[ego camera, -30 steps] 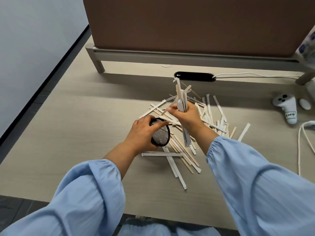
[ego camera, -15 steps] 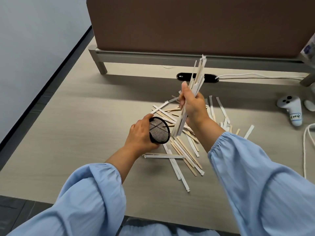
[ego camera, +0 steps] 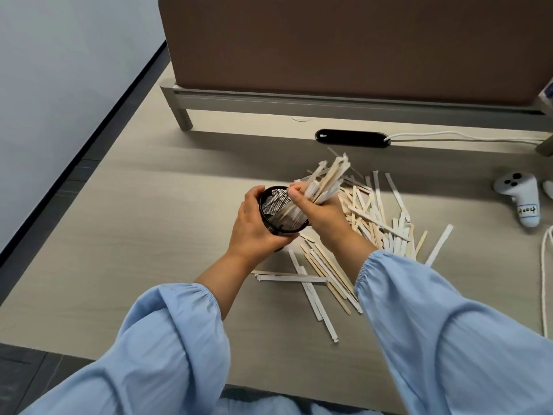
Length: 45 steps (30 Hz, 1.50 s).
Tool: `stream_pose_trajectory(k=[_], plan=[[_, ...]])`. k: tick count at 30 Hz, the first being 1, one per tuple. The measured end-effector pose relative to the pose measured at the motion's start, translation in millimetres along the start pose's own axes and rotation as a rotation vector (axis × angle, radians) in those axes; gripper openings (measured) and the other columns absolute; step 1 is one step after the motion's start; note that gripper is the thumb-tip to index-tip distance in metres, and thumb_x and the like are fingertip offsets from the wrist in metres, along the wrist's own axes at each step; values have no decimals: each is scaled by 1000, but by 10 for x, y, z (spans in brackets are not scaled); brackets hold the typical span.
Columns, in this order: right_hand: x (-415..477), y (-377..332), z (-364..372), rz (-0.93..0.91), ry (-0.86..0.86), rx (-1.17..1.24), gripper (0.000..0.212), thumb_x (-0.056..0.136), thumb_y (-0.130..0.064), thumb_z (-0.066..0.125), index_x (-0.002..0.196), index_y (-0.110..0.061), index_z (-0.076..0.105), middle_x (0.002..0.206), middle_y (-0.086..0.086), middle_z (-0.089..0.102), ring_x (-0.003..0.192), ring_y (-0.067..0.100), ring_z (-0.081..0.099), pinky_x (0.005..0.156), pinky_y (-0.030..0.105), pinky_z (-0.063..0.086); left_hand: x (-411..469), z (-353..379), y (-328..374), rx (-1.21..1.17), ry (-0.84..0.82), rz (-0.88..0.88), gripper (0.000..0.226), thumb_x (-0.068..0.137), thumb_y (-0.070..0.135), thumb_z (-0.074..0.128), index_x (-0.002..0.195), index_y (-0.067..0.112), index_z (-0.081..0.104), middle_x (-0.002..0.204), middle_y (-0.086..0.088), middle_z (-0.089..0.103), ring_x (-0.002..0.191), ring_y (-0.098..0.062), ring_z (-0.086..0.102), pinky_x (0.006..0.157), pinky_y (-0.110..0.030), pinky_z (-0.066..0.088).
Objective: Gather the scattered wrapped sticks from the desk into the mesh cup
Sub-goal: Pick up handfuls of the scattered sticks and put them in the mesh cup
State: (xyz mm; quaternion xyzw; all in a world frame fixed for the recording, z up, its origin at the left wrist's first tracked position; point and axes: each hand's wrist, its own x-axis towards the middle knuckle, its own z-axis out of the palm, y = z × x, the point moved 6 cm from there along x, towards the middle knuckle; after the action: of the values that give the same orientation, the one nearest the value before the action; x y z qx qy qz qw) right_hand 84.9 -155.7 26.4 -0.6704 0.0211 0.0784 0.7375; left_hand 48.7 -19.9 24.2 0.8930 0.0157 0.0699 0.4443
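My left hand [ego camera: 254, 226] grips the black mesh cup [ego camera: 273, 205], held above the desk with its mouth tilted toward me. My right hand [ego camera: 320, 209] is shut on a bundle of wrapped sticks [ego camera: 326, 178]. The bundle's lower ends are inside the cup's mouth and its upper ends fan out up and to the right. A pile of loose sticks [ego camera: 377, 223], some in white paper and some bare wood, lies on the desk to the right of both hands. More sticks [ego camera: 311, 283] lie below my wrists.
A white controller [ego camera: 520, 199] and a white cable [ego camera: 543, 280] sit at the right edge of the beige desk [ego camera: 134, 235]. A black cable port [ego camera: 351, 138] and a brown partition [ego camera: 344, 46] stand behind the pile. The desk's left edge borders a dark floor strip.
My right hand has swung the bundle down from upright and pushed its lower ends into the cup. My left hand has turned the cup's mouth up toward the bundle.
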Motion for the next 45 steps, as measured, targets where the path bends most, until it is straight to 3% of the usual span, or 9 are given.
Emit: stream_pose_trajectory(k=[3,8,13,18,26,30,33,38,45], plan=[[9,-80,128,-21,-73,-72,13,90,-8,58,95,-2,68,96,7,66,95,20,61,94,37,49,34,29,-22,21,-29,-13,98,50,29,88,129,16,31,126,-6,50,115,-23,48,98,-41,42],[47,-129,233,-71,-99,-254,26,88,-16,63,112,-7,66,134,11,54,122,18,50,104,30,38,61,55,13,34,-23,40,94,50,31,87,126,15,35,123,-6,52,112,-24,50,95,-45,44],[63,-47,104,22,-26,-95,79,79,-29,70,144,-20,27,144,5,39,132,15,39,109,33,35,63,-53,-76,-9,29,-10,95,52,27,88,128,14,33,125,-7,51,115,-24,49,97,-39,42],[170,-79,104,-19,-43,-302,44,101,-27,35,142,-12,38,147,7,42,135,16,39,107,22,28,57,-61,-53,101,6,87,91,54,34,85,127,9,37,122,-12,54,112,-31,51,95,-40,43],[120,52,194,12,-165,-374,50,103,-34,20,149,-15,21,158,2,22,145,12,19,110,19,14,-6,-102,-165,193,-6,136,92,53,57,63,127,7,40,120,-13,58,107,-32,56,95,-41,41],[161,104,-28,50,63,-409,34,100,-17,34,130,-11,49,131,7,54,116,16,49,92,26,39,-44,-268,-337,150,93,30,98,53,47,74,133,5,34,127,-15,50,115,-32,48,99,-39,39],[65,402,-57,219,-131,-741,23,91,-8,54,111,-10,65,110,8,66,93,17,59,82,30,48,-88,-348,-442,231,131,-13,105,54,39,79,138,3,26,132,-19,47,119,-36,42,102,-43,33],[-309,839,163,207,-541,-1237,33,76,-24,74,107,-16,67,107,5,65,94,21,60,74,25,42,-201,-364,-501,294,160,-19,105,55,41,78,138,4,26,131,-19,47,116,-38,43,100,-46,32],[-486,941,237,101,-487,-1429,20,84,-18,60,100,-11,67,109,15,64,100,33,59,80,35,49,-419,-361,-541,289,151,-11,105,53,56,65,138,6,27,130,-16,49,115,-37,44,98,-46,33]])
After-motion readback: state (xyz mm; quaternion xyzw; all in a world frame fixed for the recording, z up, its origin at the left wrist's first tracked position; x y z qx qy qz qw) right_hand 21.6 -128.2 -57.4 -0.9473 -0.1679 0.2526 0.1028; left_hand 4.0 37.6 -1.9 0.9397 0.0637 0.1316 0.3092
